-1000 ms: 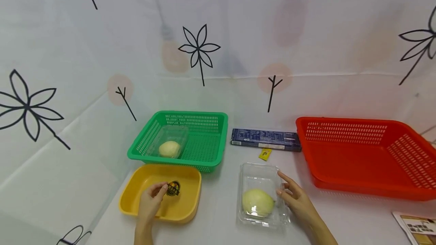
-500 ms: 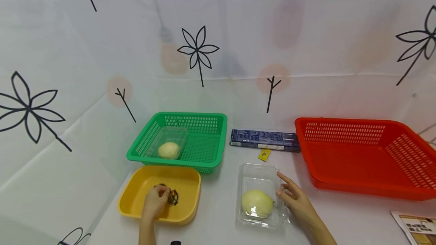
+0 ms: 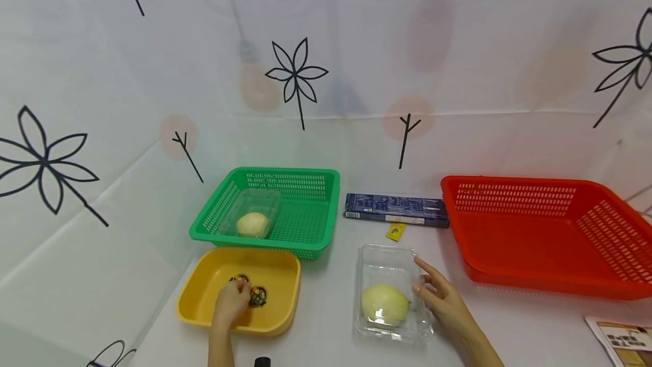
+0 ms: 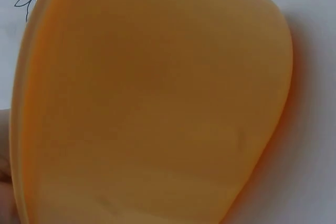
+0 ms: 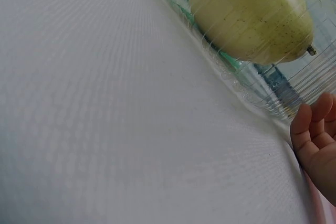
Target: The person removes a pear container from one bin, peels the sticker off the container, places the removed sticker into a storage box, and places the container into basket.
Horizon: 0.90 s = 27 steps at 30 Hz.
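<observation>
In the head view my left hand (image 3: 233, 303) is inside the yellow basin (image 3: 197, 299), its fingers pinching the edge of a dark round sticker (image 3: 258, 296). Another dark round sticker (image 3: 239, 278) shows just beyond the fingers, partly hidden. The left wrist view shows mostly the basin's outer wall (image 4: 157, 87). My right hand (image 3: 448, 304) rests against the right side of a clear plastic clamshell box (image 3: 389, 256), index finger and thumb apart on its edge. Inside the box lies a pale yellow-green melon-like fruit (image 3: 385, 304), with a short stem visible in the right wrist view.
Behind the basin stands a green basket (image 3: 305, 214) with a second clear box (image 3: 272, 203) and pale fruit (image 3: 252, 224) in it. A dark blue box (image 3: 397, 208), a small yellow packet (image 3: 395, 231) and a red basket (image 3: 530, 242) are farther right. A black cap (image 3: 262, 362) shows at the bottom edge.
My left hand has moved slightly forward and right in the basin, and the sticker at its fingertips has come nearer and turned. A second sticker has become visible. The right hand stays put.
</observation>
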Motion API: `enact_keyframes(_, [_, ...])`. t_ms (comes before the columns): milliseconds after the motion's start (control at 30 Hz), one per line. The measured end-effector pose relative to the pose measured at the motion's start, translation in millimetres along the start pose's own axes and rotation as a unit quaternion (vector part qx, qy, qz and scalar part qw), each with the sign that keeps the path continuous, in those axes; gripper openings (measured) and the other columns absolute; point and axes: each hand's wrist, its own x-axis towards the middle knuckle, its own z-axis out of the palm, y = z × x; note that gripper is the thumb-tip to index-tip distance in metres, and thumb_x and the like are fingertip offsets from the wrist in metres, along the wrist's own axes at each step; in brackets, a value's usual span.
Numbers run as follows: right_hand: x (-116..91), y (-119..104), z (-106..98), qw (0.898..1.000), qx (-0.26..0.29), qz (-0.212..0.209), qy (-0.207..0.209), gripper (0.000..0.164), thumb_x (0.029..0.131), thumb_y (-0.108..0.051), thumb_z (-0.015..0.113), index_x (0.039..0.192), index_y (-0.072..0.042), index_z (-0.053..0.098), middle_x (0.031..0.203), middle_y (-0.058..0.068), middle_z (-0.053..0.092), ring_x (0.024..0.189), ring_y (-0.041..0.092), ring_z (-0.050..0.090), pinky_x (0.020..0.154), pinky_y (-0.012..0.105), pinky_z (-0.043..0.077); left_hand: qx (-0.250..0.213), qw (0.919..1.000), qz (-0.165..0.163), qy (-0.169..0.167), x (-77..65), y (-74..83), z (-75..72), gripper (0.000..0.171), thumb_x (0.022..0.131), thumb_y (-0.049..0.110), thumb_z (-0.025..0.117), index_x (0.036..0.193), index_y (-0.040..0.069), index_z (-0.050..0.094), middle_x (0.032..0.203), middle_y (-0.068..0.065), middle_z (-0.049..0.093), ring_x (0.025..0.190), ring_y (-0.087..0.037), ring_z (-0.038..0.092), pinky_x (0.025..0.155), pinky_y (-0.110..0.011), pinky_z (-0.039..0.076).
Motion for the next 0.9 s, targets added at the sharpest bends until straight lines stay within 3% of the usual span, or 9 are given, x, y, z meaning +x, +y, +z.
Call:
enact_keyframes(167, [-0.6,0.9,0.2,1.000,0.004,-0.005,-0.001,0.055,0.090,-0.007,0.060,0.141,-0.006,0.039,0.102,0.011,0.044,0.080,0.009,0.051,0.056,0.023,0.038,-0.008,0.9999,-0.007,-0.013,1.6,-1.1,-1.0,0.033,0.094,0.006,0.044,0.110,-0.020,0.056,0.110,-0.036,0.057,0.104,-0.050,0.053,0.084,-0.053,0.047])
enact_keyframes(333, [-0.8,2.4,0.7,1.000,0.005,-0.021,-0.003,0.055,0.090,-0.005,0.059,0.140,-0.005,0.039,0.101,0.012,0.045,0.080,0.009,0.052,0.056,0.023,0.038,-0.007,0.9996,-0.020,-0.017,3.6,-3.0,-1.1,0.033,0.095,0.007,0.043,0.112,-0.019,0.054,0.111,-0.035,0.057,0.105,-0.050,0.052,0.084,-0.054,0.046])
enact_keyframes(433, [-0.5,2.9,0.8,1.000,0.004,-0.019,-0.003,0.055,0.090,-0.005,0.060,0.141,-0.005,0.039,0.103,0.014,0.045,0.081,0.009,0.052,0.057,0.023,0.038,0.000,0.9998,-0.022,-0.003,3.6,-3.1,0.1,0.032,0.094,0.007,0.045,0.111,-0.018,0.055,0.109,-0.035,0.058,0.102,-0.049,0.054,0.083,-0.053,0.047])
enact_keyframes(667, [0.0,1.2,0.5,1.000,0.005,-0.004,-0.003,0.056,0.090,-0.008,0.060,0.141,-0.006,0.039,0.107,0.015,0.043,0.081,0.010,0.052,0.057,0.023,0.038,0.026,0.9963,-0.020,0.080,-0.7,-2.5,2.0,0.027,0.091,0.012,0.054,0.097,-0.014,0.060,0.089,-0.027,0.063,0.083,-0.043,0.060,0.070,-0.050,0.049])
enact_keyframes(800, [-0.2,0.7,0.4,1.000,0.007,-0.004,-0.005,0.056,0.090,-0.008,0.060,0.141,-0.006,0.039,0.106,0.015,0.043,0.080,0.010,0.052,0.057,0.023,0.038,-0.015,0.9894,0.014,0.144,0.1,-1.9,7.1,0.019,0.090,0.011,0.059,0.092,-0.008,0.062,0.076,-0.015,0.063,0.069,-0.025,0.058,0.063,-0.036,0.047])
enact_keyframes(900, [-0.2,0.7,0.0,1.000,0.005,-0.003,-0.006,0.056,0.090,-0.009,0.060,0.141,-0.006,0.038,0.106,0.015,0.043,0.081,0.010,0.052,0.058,0.023,0.038,-0.077,0.9770,0.068,0.187,2.0,0.0,12.7,0.013,0.088,0.008,0.063,0.091,-0.004,0.064,0.076,-0.009,0.064,0.068,-0.013,0.056,0.063,-0.024,0.048])
